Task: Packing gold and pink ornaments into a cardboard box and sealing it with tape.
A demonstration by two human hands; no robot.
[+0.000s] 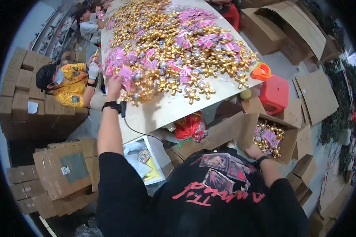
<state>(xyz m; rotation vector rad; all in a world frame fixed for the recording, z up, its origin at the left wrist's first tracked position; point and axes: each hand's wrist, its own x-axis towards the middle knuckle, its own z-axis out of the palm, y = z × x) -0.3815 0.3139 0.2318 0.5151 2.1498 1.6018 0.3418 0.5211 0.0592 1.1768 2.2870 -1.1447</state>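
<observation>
My left hand (115,85) is at the near left edge of a big heap of shiny gold ornaments (174,51), figure-shaped with rounded limbs and pink tags. Its fingers close on pink tags (125,74), and the gold ornaments (143,87) beside it are smeared by motion. Low on the right, my right hand (253,150) grips the near left edge of an open cardboard box (290,142); some fingers are hidden. More gold ornaments with pink tags (269,137) lie inside that box.
The heap covers a white table (178,108). An orange tape dispenser (261,71) sits at its right edge, near a red plastic stool (274,93). A white foam box (158,173) stands below. A co-worker in yellow (70,85) works at left, another person (89,27) beyond. Cartons (63,170) surround us.
</observation>
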